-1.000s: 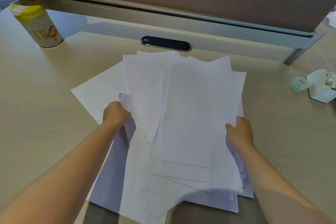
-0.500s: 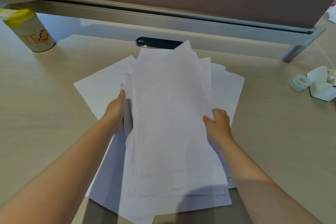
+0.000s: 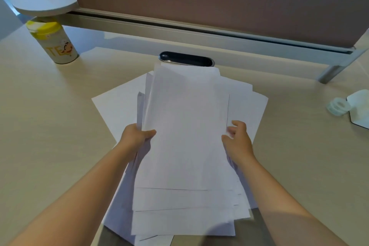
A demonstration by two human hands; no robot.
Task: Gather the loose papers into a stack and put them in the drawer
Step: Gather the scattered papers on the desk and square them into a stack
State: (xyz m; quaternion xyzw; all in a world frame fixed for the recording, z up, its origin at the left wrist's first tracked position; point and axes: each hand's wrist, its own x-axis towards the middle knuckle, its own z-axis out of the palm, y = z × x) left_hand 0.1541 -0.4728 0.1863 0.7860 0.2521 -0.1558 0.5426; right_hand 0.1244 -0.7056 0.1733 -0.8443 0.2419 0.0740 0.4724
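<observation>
Left hand pinches the uneven stack of white paper sheets; right hand, fingers loose, touches its opposite edge; sheet count indeterminable

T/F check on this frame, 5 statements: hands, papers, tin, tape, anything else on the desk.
1. Both hands are at the sides of the paper bundle. True: the left hand grips the left edge of the papers; the right hand is at the right edge.
2. The papers are squared into a neat stack. False: lower edges are staggered and sheets fan out beneath.
3. The tin stands upright at the far left of the desk. True.
4. The tin's lid is red. False: it is yellow.
5. The tape roll lies on the papers. False: it sits apart, at the right edge of the desk.
</observation>
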